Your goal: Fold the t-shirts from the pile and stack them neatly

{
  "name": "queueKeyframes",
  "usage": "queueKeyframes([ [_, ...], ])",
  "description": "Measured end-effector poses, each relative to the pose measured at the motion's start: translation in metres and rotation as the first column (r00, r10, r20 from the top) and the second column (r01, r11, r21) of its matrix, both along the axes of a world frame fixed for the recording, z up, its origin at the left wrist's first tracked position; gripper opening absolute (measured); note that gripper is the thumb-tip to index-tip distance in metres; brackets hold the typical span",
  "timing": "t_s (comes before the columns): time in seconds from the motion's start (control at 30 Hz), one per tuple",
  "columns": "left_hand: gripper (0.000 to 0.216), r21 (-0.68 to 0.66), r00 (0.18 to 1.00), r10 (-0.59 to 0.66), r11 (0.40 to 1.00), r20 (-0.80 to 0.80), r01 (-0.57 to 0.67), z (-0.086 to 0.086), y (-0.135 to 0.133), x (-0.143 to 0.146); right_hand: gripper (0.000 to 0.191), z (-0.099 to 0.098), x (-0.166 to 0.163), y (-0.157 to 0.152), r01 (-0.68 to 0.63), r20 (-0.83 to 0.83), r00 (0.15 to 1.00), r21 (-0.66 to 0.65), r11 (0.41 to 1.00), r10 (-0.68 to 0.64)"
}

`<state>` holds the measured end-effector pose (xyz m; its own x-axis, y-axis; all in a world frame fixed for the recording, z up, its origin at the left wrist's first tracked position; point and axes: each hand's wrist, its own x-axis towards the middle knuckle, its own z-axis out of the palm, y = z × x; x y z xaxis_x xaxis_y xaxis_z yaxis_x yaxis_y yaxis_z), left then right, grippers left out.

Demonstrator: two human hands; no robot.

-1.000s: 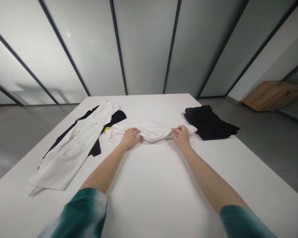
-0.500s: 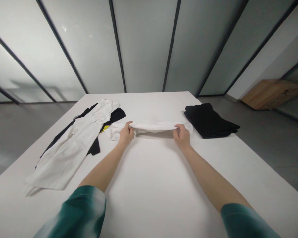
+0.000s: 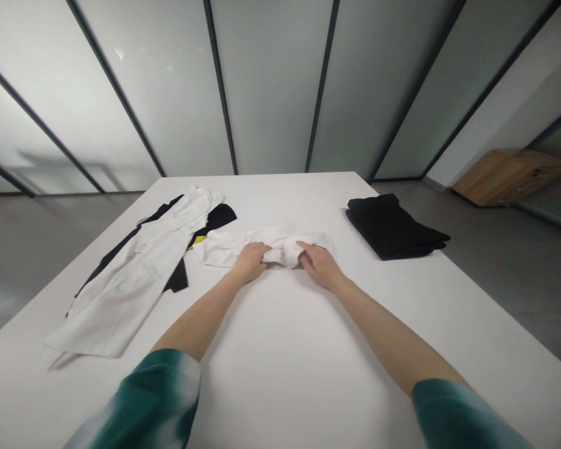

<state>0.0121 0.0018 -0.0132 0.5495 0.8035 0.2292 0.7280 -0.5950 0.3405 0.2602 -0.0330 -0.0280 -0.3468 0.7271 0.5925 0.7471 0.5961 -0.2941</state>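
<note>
A bunched white garment (image 3: 224,246) lies across the middle of the table; its exact kind does not show. My left hand (image 3: 251,262) grips its near edge, fingers curled over the cloth. About a palm's width to the right, my right hand (image 3: 320,265) pinches the same garment, with a fold of fabric raised between the two hands. The garment's right end reaches past my right hand. Its left end touches or overlaps a dark piece of clothing with a yellow patch (image 3: 199,240).
White trousers (image 3: 131,280) lie lengthwise over dark clothes (image 3: 180,277) at the left of the white table (image 3: 280,374). A folded black stack of cloth (image 3: 393,227) sits near the right edge. Beyond the table stand frosted glass panels (image 3: 271,87) and a wooden cabinet (image 3: 509,178).
My hands have come closer together and lower, the right one moving left. The white garment's stretched near edge is now slack and bunched between them.
</note>
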Motion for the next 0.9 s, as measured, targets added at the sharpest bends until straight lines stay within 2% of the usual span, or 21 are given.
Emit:
queueKeyframes([
  [0.1,0.019,-0.112,0.948,0.221,0.973,0.23,-0.2,-0.004,0.008,-0.009,0.041,0.0,0.017,0.005,0.226,-0.126,0.968,0.049,0.973,-0.219],
  [0.17,0.022,-0.181,0.857,0.349,0.936,0.38,-0.301,-0.005,0.013,-0.014,0.041,-0.001,0.028,0.009,0.366,-0.177,0.919,0.043,0.93,-0.353],
  [0.23,0.027,-0.233,0.761,0.423,0.906,0.492,-0.353,-0.007,0.017,-0.018,0.04,-0.003,0.035,0.012,0.467,-0.2,0.869,0.029,0.884,-0.453],
  [0.37,0.036,-0.336,0.613,0.535,0.844,0.581,-0.418,-0.013,0.022,-0.024,0.048,-0.011,0.04,0.016,0.55,-0.198,0.817,-0.01,0.835,-0.541],
  [0.47,0.042,-0.376,0.563,0.592,0.804,0.576,-0.461,-0.02,0.025,-0.029,0.053,-0.02,0.039,0.019,0.551,-0.087,0.821,-0.132,0.824,-0.564],
  [0.57,0.044,-0.356,0.598,0.59,0.806,0.543,-0.472,-0.026,0.024,-0.032,0.042,-0.027,0.04,0.02,0.554,0.023,0.826,-0.215,0.804,-0.563],
  [0.6,0.044,-0.349,0.621,0.57,0.821,0.538,-0.451,-0.027,0.024,-0.033,0.036,-0.028,0.04,0.02,0.55,0.032,0.83,-0.218,0.806,-0.557],
  [0.67,0.046,-0.316,0.695,0.457,0.889,0.555,-0.332,-0.025,0.021,-0.032,0.024,-0.028,0.042,0.021,0.523,-0.008,0.843,-0.215,0.825,-0.537],
  [0.77,0.05,-0.208,0.792,0.199,0.974,0.578,-0.093,-0.015,0.013,-0.028,0.019,-0.026,0.048,0.024,0.48,-0.193,0.837,-0.187,0.857,-0.512],
  [0.83,0.05,-0.174,0.839,0.119,0.984,0.53,-0.03,-0.007,0.008,-0.024,0.02,-0.025,0.053,0.027,0.5,-0.356,0.781,-0.138,0.855,-0.514],
  [0.9,0.045,-0.159,0.903,0.068,0.987,0.425,0.0,-0.001,0.004,-0.02,0.02,-0.024,0.058,0.031,0.551,-0.497,0.69,-0.111,0.827,-0.526],
])
